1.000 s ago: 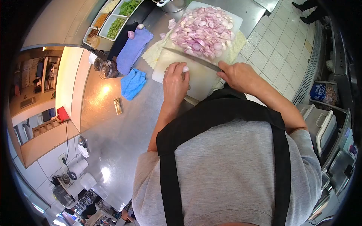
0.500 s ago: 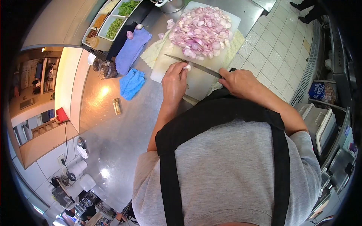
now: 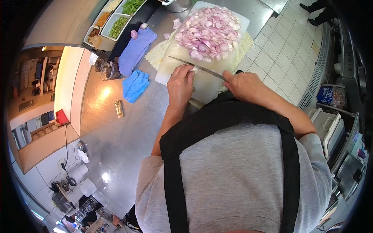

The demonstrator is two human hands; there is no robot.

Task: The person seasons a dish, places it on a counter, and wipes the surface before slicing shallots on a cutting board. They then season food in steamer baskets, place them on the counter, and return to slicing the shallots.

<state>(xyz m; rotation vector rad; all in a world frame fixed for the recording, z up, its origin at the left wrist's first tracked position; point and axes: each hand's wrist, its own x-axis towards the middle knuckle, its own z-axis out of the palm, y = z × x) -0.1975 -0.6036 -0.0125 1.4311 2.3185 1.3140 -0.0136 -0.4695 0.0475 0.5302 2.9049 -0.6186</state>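
Observation:
A white cutting board [image 3: 165,73] lies on a folded pale yellow cloth [image 3: 156,54]. Sliced shallots [image 3: 208,33] are heaped over its far half. My right hand [image 3: 243,84] is wrapped round the handle of a knife [image 3: 208,71], whose blade points to the left across the board. Just on the near side of the blade, my left hand [image 3: 179,86] pinches a small pale shallot piece [image 3: 194,70] between its fingertips. The blade is touching or very close to that piece. A few unsliced shallots [image 3: 134,34] sit at the left of the board.
Left of the board lie a purple cloth [image 3: 136,50], a blue cloth [image 3: 135,86], a small golden object [image 3: 119,109] and a lidded jar [image 3: 110,70]. Trays of chopped greens [image 3: 117,28] stand behind them. A person's legs [image 3: 319,14] show at the top right.
The knife and my right hand have shifted slightly to the left. My left hand stays nearly where it was, still pinching the piece.

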